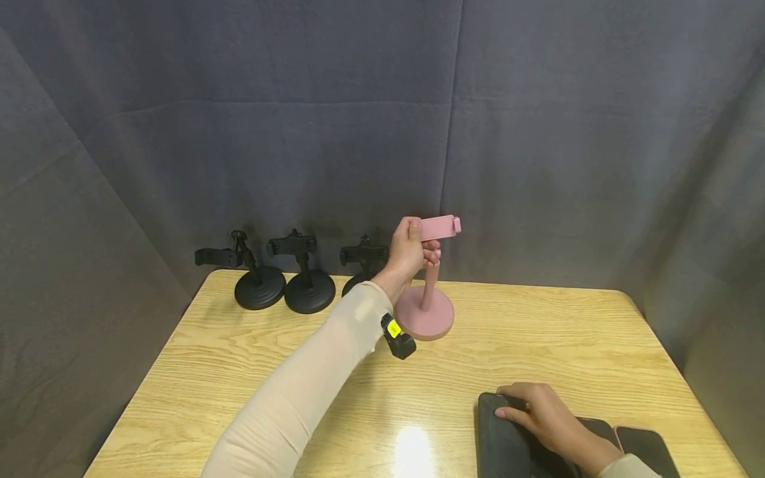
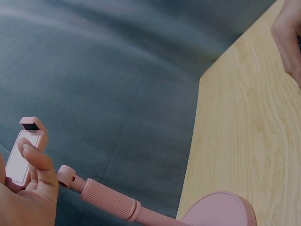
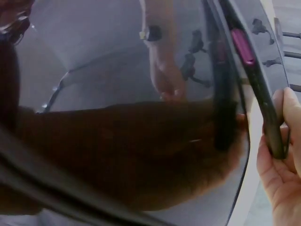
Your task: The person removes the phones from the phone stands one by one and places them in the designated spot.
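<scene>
A pink phone stand (image 1: 426, 318) stands on the table, its round base flat on the wood. My left hand (image 1: 408, 251) grips the left end of its pink phone holder (image 1: 439, 228). In the left wrist view the thumb lies along the holder's face, and the ribbed pink stem (image 2: 110, 200) runs down to the base. Near the front right, my right hand (image 1: 546, 418) holds the upper edge of a dark phone (image 1: 499, 435) between thumb and fingers. The right wrist view shows that grip on the phone's end (image 3: 270, 122), beside a glossy, reflecting dark screen (image 3: 108, 84).
Several black phone stands (image 1: 307, 292) line the table's back left, one partly hidden by my left forearm. More dark phones lie at the front right, including one with a pinkish rim (image 1: 648, 451). A grey curtain (image 1: 568, 146) hangs behind the table.
</scene>
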A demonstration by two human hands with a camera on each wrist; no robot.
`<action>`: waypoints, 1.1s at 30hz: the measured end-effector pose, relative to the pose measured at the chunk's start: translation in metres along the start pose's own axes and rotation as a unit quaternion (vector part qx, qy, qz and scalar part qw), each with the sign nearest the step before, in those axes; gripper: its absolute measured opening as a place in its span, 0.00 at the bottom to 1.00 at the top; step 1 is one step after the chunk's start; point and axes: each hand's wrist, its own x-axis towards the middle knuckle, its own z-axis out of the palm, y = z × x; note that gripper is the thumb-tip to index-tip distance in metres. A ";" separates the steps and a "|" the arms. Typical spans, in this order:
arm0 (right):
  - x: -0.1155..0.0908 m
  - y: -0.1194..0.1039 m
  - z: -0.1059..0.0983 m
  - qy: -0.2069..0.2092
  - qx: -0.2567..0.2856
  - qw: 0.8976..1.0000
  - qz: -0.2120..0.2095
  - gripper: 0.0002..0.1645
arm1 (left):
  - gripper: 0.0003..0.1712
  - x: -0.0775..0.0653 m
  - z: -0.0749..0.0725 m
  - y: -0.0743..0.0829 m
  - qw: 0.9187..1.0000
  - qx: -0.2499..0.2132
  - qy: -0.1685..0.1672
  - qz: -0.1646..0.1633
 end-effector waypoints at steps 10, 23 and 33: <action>0.000 0.009 0.004 -0.008 0.010 1.000 0.009 0.23 | 0.17 0.000 0.002 -0.002 1.000 0.005 0.003 0.006; 0.000 0.008 0.002 -0.012 0.033 0.999 0.004 0.24 | 0.20 0.001 0.005 -0.003 1.000 -0.003 0.009 0.004; 0.002 0.011 0.003 -0.018 0.038 0.999 0.003 0.24 | 0.19 0.001 0.004 -0.005 1.000 0.003 0.008 0.017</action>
